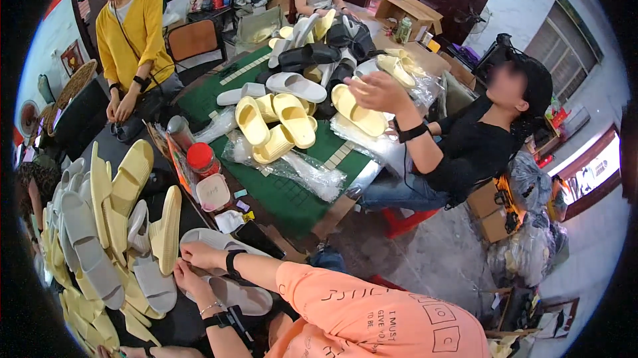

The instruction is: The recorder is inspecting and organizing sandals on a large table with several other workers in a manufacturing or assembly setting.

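My right hand (199,256) and my left hand (191,279) meet just above the dark table at the lower left. Their fingertips are pinched together, and whatever they hold is too small or hidden to make out. Beneath my right wrist lies a grey slipper (252,246). Another grey slipper (247,297) lies partly behind my left forearm. Close beside my fingertips, a pale yellow slipper (166,235) stands on end against the pile. A flat grey slipper (154,281) is just left of my left hand.
Many yellow and grey slippers (90,245) crowd the left. A red-lidded jar (203,160) and white tub (212,192) stand beyond my hands. More slippers (292,119) cover the green table (292,205). Co-workers sit or stand around; another person's hand (106,351) shows at the bottom left.
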Demonstrator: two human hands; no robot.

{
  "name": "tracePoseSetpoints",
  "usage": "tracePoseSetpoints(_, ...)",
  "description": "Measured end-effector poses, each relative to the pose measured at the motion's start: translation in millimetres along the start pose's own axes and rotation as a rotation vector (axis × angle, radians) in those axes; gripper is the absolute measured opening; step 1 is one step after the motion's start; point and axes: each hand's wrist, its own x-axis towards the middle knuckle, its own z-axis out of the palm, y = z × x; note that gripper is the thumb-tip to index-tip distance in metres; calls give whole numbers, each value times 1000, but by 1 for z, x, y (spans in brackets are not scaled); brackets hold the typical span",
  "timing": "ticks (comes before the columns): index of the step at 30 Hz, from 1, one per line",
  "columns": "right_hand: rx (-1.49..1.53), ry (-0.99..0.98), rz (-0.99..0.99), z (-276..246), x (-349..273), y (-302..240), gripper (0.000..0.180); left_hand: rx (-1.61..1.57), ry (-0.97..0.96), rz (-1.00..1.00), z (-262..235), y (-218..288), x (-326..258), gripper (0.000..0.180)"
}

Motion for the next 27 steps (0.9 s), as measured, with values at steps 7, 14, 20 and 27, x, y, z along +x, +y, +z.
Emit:
tracePoseSetpoints(7, 37, 2, 12, 0, 0, 4, 12, 5, -58, 40, -5, -7, 3, 13)
tracePoseSetpoints(14, 85, -9, 73, 5, 2, 6, 14, -11, -61, 3, -3, 3, -2, 13)
tracePoseSetpoints(20, 13, 23, 58, 2, 2, 2, 14, 48, -77, 46, -5, -2, -1, 14)
tracePoseSetpoints(27, -58, 7, -4, -11, 2, -15, 9, -23, -39, 60, 2, -6, 5, 14)
